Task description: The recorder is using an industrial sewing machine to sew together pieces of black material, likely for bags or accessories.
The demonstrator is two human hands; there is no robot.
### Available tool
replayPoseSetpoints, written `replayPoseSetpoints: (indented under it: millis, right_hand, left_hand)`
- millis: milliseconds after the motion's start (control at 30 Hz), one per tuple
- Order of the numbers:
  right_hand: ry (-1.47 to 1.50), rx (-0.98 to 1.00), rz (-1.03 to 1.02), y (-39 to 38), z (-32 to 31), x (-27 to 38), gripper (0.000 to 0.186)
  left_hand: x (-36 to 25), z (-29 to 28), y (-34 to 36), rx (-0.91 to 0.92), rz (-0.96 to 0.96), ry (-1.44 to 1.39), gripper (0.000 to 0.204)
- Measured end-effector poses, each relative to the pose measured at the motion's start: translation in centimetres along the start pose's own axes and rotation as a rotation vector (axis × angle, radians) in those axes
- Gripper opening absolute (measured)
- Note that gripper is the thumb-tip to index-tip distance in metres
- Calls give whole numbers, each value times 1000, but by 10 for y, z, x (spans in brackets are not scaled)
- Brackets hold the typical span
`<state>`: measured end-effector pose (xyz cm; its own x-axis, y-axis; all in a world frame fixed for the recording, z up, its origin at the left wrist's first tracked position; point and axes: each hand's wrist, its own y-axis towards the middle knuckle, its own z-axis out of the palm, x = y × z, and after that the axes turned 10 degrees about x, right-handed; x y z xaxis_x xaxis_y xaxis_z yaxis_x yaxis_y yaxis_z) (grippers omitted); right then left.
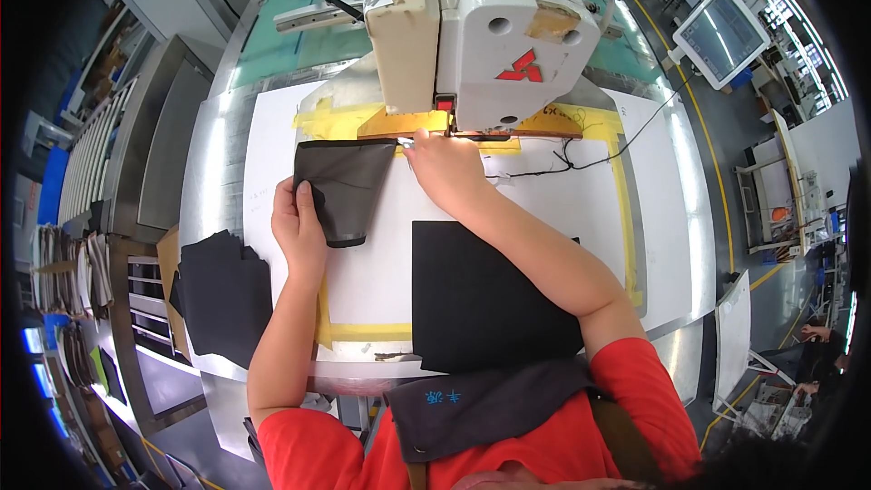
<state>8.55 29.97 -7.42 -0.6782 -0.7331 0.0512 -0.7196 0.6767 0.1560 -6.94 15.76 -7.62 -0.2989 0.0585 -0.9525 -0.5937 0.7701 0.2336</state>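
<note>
A dark grey fabric piece (349, 183) with black edges, wider at its top than its bottom, lies on the white work surface left of the sewing machine's needle area. My left hand (299, 225) is closed on its left edge, thumb on top. By the piece's upper right corner, just below the sewing machine (508, 36), my right hand (446, 165) is closed in a pinch. Something small and pale shows at its fingertips, too small to name. Under my right forearm lies a large black fabric panel (481, 304). Loose black thread (564, 163) trails to the right.
A stack of black fabric pieces (222, 295) sits at the table's left edge. Yellow tape (626, 218) borders the white sheet. A tilted screen (723, 36) stands far right. Further right, part of another person (817, 354) shows near a white board (731, 345).
</note>
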Motion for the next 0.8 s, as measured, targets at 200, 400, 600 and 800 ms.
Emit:
replayPoseSetpoints:
  millis: [200,400,600,800]
  right_hand:
    - [61,-14,-31,3,3,-2,28]
    - [26,17,-34,1,-2,-2,27]
    - [45,18,-19,-3,4,-5,28]
    - [33,-4,-57,1,0,-3,27]
  left_hand:
    - [0,1,-3,21,50,61,17]
    - [-1,-7,1,12,5,56,18]
    - [5,-13,9,-24,-130,-5,21]
    - [8,-11,8,-42,-144,-48,22]
